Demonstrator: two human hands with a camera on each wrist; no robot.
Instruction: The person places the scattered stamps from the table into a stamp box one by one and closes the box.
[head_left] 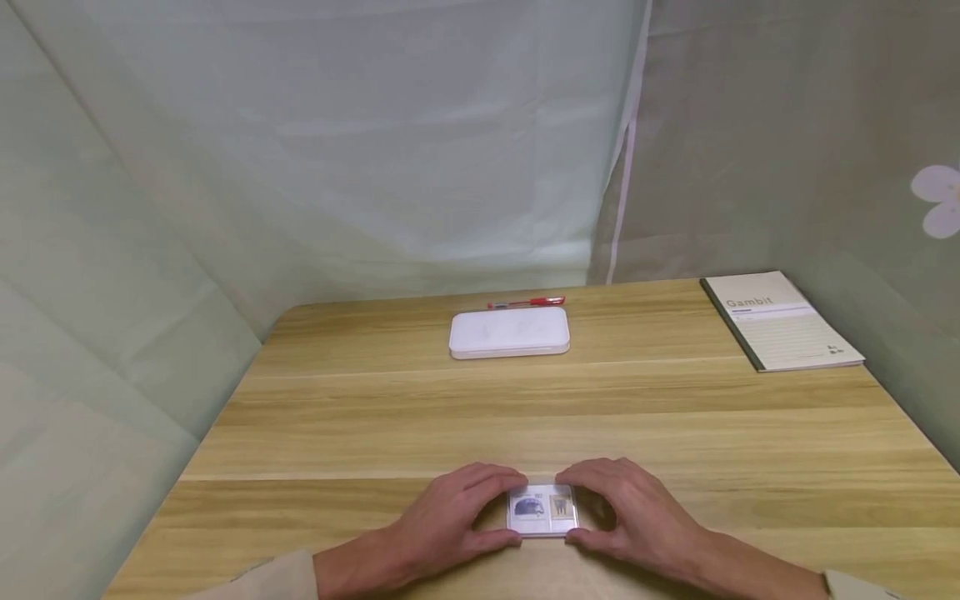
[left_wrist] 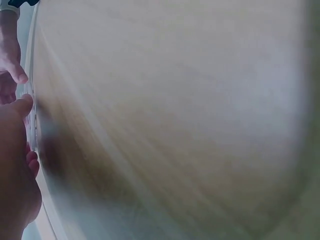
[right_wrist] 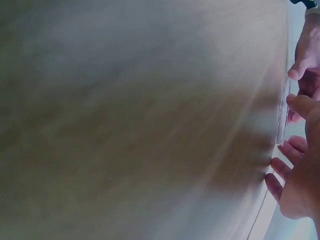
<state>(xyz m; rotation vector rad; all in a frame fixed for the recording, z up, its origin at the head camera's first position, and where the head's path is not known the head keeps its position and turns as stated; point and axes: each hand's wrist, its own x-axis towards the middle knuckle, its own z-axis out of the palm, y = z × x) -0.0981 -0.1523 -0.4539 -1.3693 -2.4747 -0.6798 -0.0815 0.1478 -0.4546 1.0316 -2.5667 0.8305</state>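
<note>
A small flat clear plastic case [head_left: 530, 510] lies at the near middle of the table, with a blue animal picture and a smaller yellowish picture, like stamps, inside. My left hand [head_left: 459, 517] grips its left side, thumb at the near corner and fingers at the far corner. On the opposite side my right hand [head_left: 637, 518] holds it the same way. The right wrist view shows the thin edge of the case [right_wrist: 283, 115] beside both thumbs. In the left wrist view my left hand [left_wrist: 14, 165] partly hides the case.
A white flat box [head_left: 510, 330] sits farther back, with a red pen [head_left: 527, 302] behind it. At the back right lies a notebook [head_left: 783, 325]. Pale cloth [head_left: 420, 150] hangs behind the wooden table [head_left: 360, 392] and along both sides.
</note>
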